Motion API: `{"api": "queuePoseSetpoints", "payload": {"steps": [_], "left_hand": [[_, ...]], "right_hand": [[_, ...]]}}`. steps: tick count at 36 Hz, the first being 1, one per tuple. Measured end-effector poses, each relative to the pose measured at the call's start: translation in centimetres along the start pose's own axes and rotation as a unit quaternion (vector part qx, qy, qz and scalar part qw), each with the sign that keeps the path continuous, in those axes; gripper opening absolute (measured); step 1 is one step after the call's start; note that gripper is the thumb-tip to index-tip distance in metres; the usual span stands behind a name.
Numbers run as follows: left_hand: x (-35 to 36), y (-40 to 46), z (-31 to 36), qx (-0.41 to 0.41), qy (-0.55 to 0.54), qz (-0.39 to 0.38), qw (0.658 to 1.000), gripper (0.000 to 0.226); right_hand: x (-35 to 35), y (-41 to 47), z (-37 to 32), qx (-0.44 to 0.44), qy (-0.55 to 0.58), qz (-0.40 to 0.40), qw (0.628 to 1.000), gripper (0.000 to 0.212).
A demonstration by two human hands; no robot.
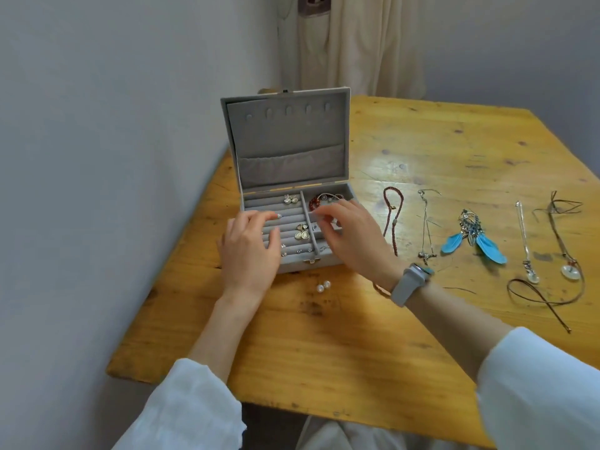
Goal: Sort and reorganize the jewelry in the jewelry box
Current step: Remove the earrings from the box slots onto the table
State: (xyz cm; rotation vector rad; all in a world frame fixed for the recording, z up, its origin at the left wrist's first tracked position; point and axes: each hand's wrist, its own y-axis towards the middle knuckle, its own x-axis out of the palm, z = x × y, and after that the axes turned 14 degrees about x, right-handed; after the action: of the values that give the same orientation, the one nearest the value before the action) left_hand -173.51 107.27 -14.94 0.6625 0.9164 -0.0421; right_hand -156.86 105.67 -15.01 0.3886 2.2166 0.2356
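Observation:
The grey velvet jewelry box (285, 138) stands open near the table's left edge, its lid upright. Its ring rolls hold flower earrings (290, 199), gold petal earrings (302, 232) and small studs. A red bead bracelet (314, 203) lies in the back right compartment. My left hand (250, 251) rests over the rolls with fingers apart, one fingertip touching a small silver stud (278, 216). My right hand (352, 237) curls over the right compartments, blurred, hiding what lies under it. Two pearl studs (323, 286) sit on the table just in front of the box.
Laid out in a row on the wooden table (324, 352) to the right: a red cord bracelet (391, 219), a silver necklace (427, 222), blue feather earrings (474, 237), a silver chain with pendant (526, 241), a brown cord necklace (569, 271). A wall runs close on the left.

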Motion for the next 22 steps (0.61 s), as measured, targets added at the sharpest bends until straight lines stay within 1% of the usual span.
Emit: {"api": "queuePoseSetpoints", "payload": {"steps": [5, 8, 10, 14, 16, 20, 22], "left_hand": [[0.3, 3.5, -1.9, 0.015, 0.055, -0.033, 0.998, 0.027], [1.0, 4.8, -2.7, 0.055, 0.064, -0.059, 0.995, 0.027], [1.3, 5.4, -3.1, 0.076, 0.078, -0.075, 0.991, 0.027], [2.2, 6.3, -3.7, 0.094, 0.151, -0.134, 0.975, 0.033], [2.6, 6.8, -3.8, 0.098, 0.181, -0.151, 0.967, 0.035], [3.2, 7.5, -3.5, 0.117, 0.22, -0.151, 0.957, 0.034], [3.5, 7.7, -3.4, 0.126, 0.219, -0.152, 0.956, 0.034]], "right_hand": [[2.0, 4.7, -0.2, 0.018, -0.075, -0.029, 0.997, 0.025], [3.2, 6.5, -0.1, 0.038, -0.128, -0.061, 0.989, 0.03], [3.8, 7.1, -0.1, 0.044, -0.143, -0.079, 0.986, 0.033], [4.6, 7.5, -0.1, 0.033, -0.154, -0.061, 0.986, 0.03], [4.6, 7.7, 0.0, 0.028, -0.154, -0.052, 0.986, 0.027], [4.5, 8.0, 0.3, 0.011, -0.153, -0.036, 0.987, 0.024], [4.1, 7.9, 0.5, 0.016, -0.129, -0.024, 0.991, 0.021]]}}
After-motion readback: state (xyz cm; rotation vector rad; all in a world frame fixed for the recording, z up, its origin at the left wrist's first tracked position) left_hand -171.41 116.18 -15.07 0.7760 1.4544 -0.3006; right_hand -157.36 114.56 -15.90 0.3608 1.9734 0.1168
